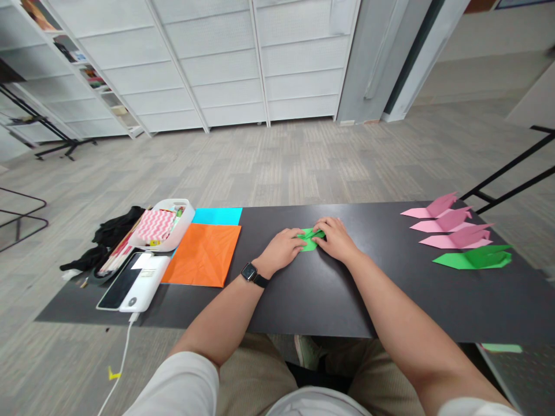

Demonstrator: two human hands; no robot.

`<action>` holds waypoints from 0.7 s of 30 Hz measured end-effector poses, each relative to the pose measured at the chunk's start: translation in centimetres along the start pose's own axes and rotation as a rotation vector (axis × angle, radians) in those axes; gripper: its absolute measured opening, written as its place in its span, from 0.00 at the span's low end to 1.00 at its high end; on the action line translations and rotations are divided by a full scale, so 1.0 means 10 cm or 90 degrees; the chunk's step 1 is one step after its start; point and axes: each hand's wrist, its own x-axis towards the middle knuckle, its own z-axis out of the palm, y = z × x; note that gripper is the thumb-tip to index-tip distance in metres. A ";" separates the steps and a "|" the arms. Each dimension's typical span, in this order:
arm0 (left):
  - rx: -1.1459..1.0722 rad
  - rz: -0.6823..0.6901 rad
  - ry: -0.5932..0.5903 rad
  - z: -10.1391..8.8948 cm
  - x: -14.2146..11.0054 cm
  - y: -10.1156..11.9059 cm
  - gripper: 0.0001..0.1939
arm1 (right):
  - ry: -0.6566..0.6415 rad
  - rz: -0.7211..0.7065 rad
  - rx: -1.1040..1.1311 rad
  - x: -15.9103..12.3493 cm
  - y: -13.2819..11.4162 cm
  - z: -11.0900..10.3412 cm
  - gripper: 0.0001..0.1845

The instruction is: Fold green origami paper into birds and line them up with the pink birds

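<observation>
A small green folded paper point(309, 245) lies on the dark table in front of me. On its left side my left hand point(284, 251) has its fingers closed on the edge, with a black watch point(249, 272) at the wrist. My right hand point(336, 238) grips the paper's right side, thumb and fingers bent over it. Part of the paper is hidden under the fingers of both hands. Its upper part shows creases and a narrow folded flap between the two hands.
Several pink folded paper figures point(455, 238) and a green one point(472, 259) stand at the right. Orange sheets point(203, 254) and a blue sheet point(219, 216) lie left, beside a white basket point(188, 216), a white power bank point(145, 286) with a cable, a phone point(124, 280) and black cloth point(117, 228).
</observation>
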 end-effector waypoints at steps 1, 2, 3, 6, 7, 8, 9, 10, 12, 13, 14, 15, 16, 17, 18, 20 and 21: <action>0.001 0.006 -0.008 0.00 0.00 0.00 0.11 | -0.001 0.006 0.001 0.00 0.00 0.00 0.12; 0.002 0.011 -0.016 -0.01 0.01 0.00 0.12 | -0.001 0.012 0.001 -0.01 0.01 0.00 0.14; 0.002 0.014 -0.022 -0.01 0.01 0.00 0.12 | -0.001 0.020 0.001 -0.01 0.02 -0.01 0.15; 0.005 0.012 -0.027 -0.03 0.01 0.01 0.12 | 0.011 0.049 -0.007 -0.02 0.08 -0.02 0.17; 0.006 0.010 -0.028 -0.04 0.01 0.02 0.12 | 0.014 0.057 -0.011 -0.02 0.10 -0.03 0.18; 0.008 0.006 -0.031 -0.05 0.01 0.03 0.13 | 0.017 0.063 -0.015 -0.02 0.13 -0.05 0.18; 0.010 0.001 -0.033 -0.06 0.00 0.04 0.13 | 0.021 0.070 -0.020 -0.03 0.15 -0.06 0.19; 0.015 -0.007 -0.034 -0.07 -0.01 0.06 0.13 | 0.030 0.078 -0.026 -0.03 0.17 -0.08 0.18; 0.031 -0.033 -0.033 -0.09 -0.03 0.09 0.13 | 0.064 0.105 -0.040 -0.02 0.20 -0.12 0.18; 0.044 -0.050 -0.032 -0.09 -0.03 0.11 0.13 | 0.088 0.122 -0.046 -0.02 0.21 -0.14 0.17; 0.060 -0.067 -0.030 -0.10 -0.04 0.13 0.14 | 0.112 0.135 -0.050 -0.02 0.21 -0.16 0.17; 0.078 -0.083 -0.029 -0.10 -0.05 0.15 0.15 | 0.130 0.141 -0.050 -0.01 0.21 -0.17 0.16; 0.095 -0.095 -0.027 -0.10 -0.05 0.17 0.16 | 0.141 0.136 -0.049 -0.01 0.19 -0.17 0.15; 0.110 -0.105 -0.023 -0.10 -0.05 0.19 0.18 | 0.143 0.122 -0.046 0.00 0.16 -0.17 0.14; 0.121 -0.111 -0.020 -0.09 -0.05 0.21 0.19 | 0.138 0.100 -0.043 0.00 0.13 -0.15 0.14; 0.131 -0.111 -0.016 -0.09 -0.05 0.24 0.21 | 0.108 0.053 -0.040 0.00 0.05 -0.11 0.13; 0.133 -0.104 -0.016 -0.08 -0.05 0.26 0.22 | 0.090 0.034 -0.042 0.00 0.01 -0.08 0.13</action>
